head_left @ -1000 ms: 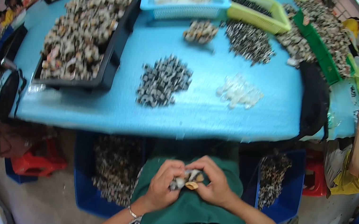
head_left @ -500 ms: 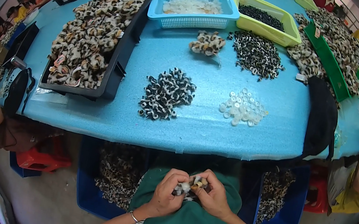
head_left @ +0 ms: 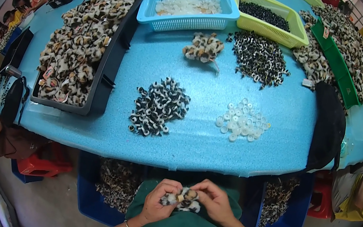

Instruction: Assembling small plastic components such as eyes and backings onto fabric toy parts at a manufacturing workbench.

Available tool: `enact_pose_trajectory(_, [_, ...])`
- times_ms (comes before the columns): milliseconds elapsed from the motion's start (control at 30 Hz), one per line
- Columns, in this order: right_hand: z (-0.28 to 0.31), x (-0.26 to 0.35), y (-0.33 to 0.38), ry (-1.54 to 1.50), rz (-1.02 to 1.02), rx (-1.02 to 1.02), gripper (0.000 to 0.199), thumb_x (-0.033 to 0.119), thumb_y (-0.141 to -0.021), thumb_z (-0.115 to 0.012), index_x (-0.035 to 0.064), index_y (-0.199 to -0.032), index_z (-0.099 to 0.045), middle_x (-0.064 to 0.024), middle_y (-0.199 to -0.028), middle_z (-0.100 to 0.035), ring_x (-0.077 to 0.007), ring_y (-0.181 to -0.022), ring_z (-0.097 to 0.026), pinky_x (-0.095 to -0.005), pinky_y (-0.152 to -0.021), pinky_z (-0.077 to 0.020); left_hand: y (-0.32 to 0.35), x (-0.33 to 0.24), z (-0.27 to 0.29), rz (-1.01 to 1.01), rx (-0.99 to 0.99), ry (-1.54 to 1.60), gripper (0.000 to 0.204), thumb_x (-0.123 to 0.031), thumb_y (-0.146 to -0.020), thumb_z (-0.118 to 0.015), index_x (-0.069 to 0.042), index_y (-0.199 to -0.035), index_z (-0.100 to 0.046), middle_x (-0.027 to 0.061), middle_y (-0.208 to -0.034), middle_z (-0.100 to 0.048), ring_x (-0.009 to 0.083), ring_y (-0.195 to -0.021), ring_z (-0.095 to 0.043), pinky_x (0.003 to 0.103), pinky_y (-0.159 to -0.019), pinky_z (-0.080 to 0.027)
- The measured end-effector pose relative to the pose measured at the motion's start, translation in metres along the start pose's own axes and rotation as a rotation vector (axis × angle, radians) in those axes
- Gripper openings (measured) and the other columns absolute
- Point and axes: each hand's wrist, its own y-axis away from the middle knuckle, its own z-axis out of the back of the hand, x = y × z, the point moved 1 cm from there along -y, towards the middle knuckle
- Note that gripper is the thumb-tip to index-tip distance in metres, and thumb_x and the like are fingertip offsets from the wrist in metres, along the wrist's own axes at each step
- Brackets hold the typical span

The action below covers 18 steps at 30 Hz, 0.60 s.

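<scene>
Above the green apron on my lap, my left hand (head_left: 159, 202) is closed round one side of a small plush piece (head_left: 191, 205) with white, brown and black fur. A pale yellowish bit shows on the fur near my left fingers. My right hand (head_left: 216, 203) pinches the upper right side of the same piece with thumb and fingertips. On the blue table ahead are a pile of black-and-white eye-like parts (head_left: 158, 107) and, to its right, a cluster of translucent white washers (head_left: 242, 120). Another furry piece (head_left: 203, 48) lies farther back.
A black tray (head_left: 97, 94) heaped with plush pieces stands left. A blue basket (head_left: 187, 26) of washers and a yellow basket (head_left: 296, 40) of black parts sit behind. A black bag (head_left: 327, 129) lies right. Blue bins (head_left: 85, 193) flank my knees; co-workers sit at both sides.
The plush piece has turned so that more of its fur shows. My right fingers have shifted to its upper edge, and both hands have drawn slightly lower. The whole view has tilted a little.
</scene>
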Motion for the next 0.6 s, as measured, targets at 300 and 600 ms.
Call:
enact_pose_trajectory(300, [-0.023, 0.048, -0.015, 0.832, 0.533, 0.062, 0.014, -0.004, -0.077, -0.062, 0.0037, -0.086, -0.056, -0.0115, -0.084, -0.053, -0.0308, -0.078, -0.053, -0.0399, -0.069, -0.0395, -0.014, -0.008, 0.035, 0.252, 0.475, 0.557, 0.024, 0.0, -0.073, -0.079, -0.001, -0.086, -0.058, 0.0096, -0.101, -0.062, 0.0253, -0.104, -0.055, 0.036, -0.092, -0.042])
enact_pose_trajectory(600, [-0.073, 0.081, -0.062, 0.834, 0.582, 0.317, 0.014, -0.004, -0.081, -0.062, 0.0027, -0.089, -0.053, -0.0119, -0.083, -0.052, -0.0296, -0.073, -0.052, -0.0375, -0.064, -0.0434, -0.008, -0.015, 0.074, 0.05, 0.387, 0.486, 0.026, -0.015, -0.073, -0.081, -0.003, -0.085, -0.061, 0.0079, -0.103, -0.064, 0.0247, -0.106, -0.053, 0.039, -0.092, -0.038])
